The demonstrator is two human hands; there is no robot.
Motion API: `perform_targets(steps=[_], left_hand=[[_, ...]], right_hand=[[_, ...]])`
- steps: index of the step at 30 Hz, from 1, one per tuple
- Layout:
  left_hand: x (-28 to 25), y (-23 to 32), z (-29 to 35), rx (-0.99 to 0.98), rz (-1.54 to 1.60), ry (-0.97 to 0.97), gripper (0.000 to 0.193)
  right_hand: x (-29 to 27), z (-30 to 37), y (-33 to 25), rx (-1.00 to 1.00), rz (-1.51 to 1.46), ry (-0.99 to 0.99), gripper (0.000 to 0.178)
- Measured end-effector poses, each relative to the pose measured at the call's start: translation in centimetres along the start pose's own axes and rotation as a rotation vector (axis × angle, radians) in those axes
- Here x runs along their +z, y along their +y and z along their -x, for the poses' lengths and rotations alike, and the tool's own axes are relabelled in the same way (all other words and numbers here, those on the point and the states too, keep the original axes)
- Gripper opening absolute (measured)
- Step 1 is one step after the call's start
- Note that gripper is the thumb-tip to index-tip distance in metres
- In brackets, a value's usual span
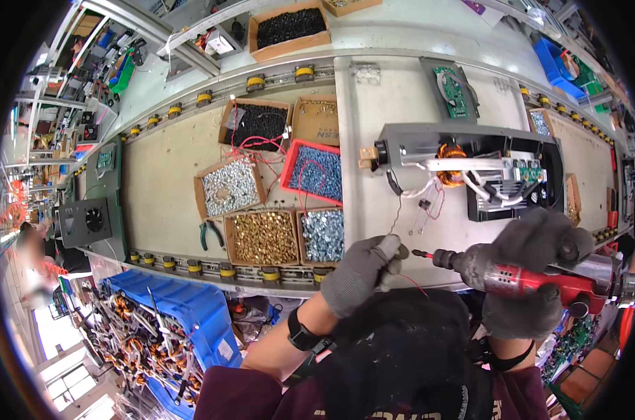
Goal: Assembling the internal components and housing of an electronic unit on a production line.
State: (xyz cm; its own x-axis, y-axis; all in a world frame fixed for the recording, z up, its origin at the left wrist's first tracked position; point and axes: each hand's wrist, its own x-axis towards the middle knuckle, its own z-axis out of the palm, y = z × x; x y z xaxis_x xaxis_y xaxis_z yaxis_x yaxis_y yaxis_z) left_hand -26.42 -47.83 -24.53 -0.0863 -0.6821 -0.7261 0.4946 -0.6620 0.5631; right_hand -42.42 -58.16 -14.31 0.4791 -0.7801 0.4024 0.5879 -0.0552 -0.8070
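Note:
My right hand, in a dark grey glove, is wrapped round a red power screwdriver, held level with its bit pointing left. Just left of the bit tip is my left hand, in a lighter grey glove, fingers pinched together; whatever sits between them is too small to make out. Thin wires pass close to those fingers. Beyond both hands lies a black metal housing with a copper-wound coil, thick white cables and a green circuit board on it.
Left of the housing stand boxes of gold screws, silver screws, black screws and a red tray of bluish screws. Pliers lie nearby. A blue crate of wired coils stands lower left. Another board assembly lies farther back.

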Motion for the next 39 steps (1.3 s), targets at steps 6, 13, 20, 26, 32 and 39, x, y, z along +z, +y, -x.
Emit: perform_targets(steps=[6, 13, 20, 26, 32, 39], left_hand=[[2.3, -2.4, 1.1, 0.001, 0.236, -0.103, 0.041], [4.1, -3.1, 1.7, 0.015, 0.086, -0.083, 0.041], [5.4, -4.1, 1.0, -0.072, -0.112, -0.197, 0.053], [6.4, -5.5, -0.1, -0.138, 0.033, -0.255, 0.052], [7.2, -6.3, -1.0, -0.061, 0.086, -0.276, 0.045], [7.3, -6.5, -1.3, -0.036, 0.101, -0.303, 0.042]], right_hand=[[-0.5, 4.7, -1.9, 0.265, 0.408, 0.156, 0.057], [-1.1, 8.1, -3.0, 0.38, 0.396, 0.168, 0.063], [0.0, 7.5, -3.5, 0.017, 0.281, 0.208, 0.045], [-2.0, 10.0, -5.0, 0.338, 0.508, 0.324, 0.056], [-3.3, 9.9, -5.6, 0.166, 0.54, 0.115, 0.057], [-3.0, 10.5, -6.2, 0.413, 0.578, 0.361, 0.063]])
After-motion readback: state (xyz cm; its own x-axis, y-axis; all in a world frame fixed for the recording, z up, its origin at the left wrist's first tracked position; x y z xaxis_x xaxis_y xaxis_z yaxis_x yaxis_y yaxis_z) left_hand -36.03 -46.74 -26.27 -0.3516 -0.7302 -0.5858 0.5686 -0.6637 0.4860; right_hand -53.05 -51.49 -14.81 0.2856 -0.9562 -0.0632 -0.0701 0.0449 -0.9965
